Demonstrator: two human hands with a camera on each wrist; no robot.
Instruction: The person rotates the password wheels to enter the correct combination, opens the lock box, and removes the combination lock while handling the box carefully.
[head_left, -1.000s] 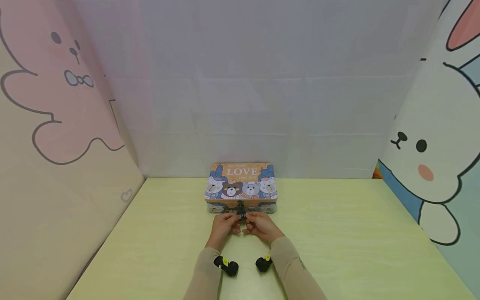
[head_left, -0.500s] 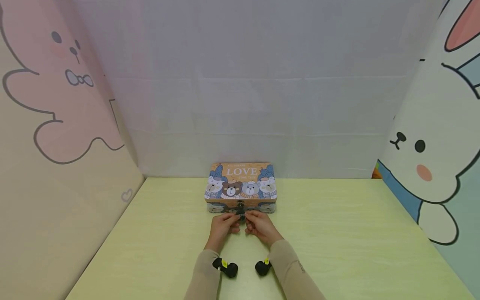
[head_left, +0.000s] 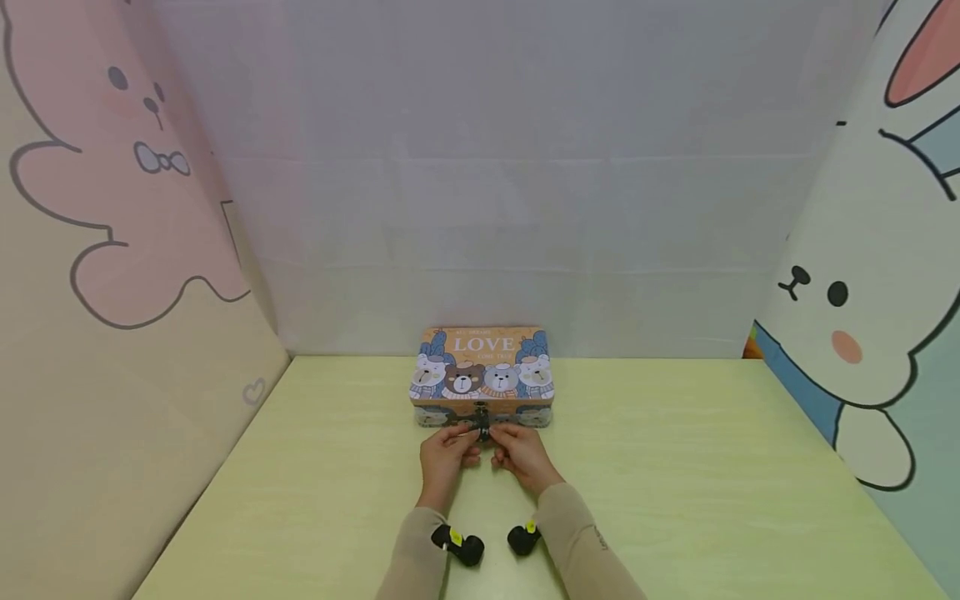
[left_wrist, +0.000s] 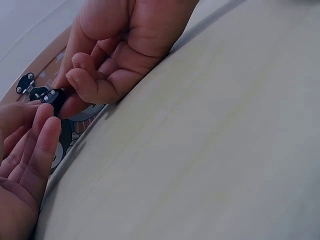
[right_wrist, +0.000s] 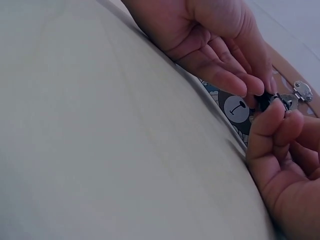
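A small black combination padlock [left_wrist: 59, 103] with pale marks on its dials hangs at the front latch [right_wrist: 302, 92] of a tin box [head_left: 483, 367]. My left hand [head_left: 442, 458] pinches the padlock from the left between thumb and fingers. From the other side my right hand [head_left: 523, 457] grips it with thumb and forefinger, its remaining fingers curled below. The fingertips cover much of the lock body. Bears and the word LOVE decorate the lid, which is down. In the right wrist view the latch's metal plate shows just above the lock.
The box stands on a pale yellow-green table [head_left: 697, 467], near its back edge. Behind it hangs a whitish cloth backdrop [head_left: 495, 208]. Cartoon panels flank the table. Black wrist cameras [head_left: 468, 550] sit at the inner side of each sleeve.
Both hands stay at the padlock. The left wrist has turned slightly, its camera shifting right and down. The right hand's lower fingers have curled in, and its wrist has drawn slightly left.
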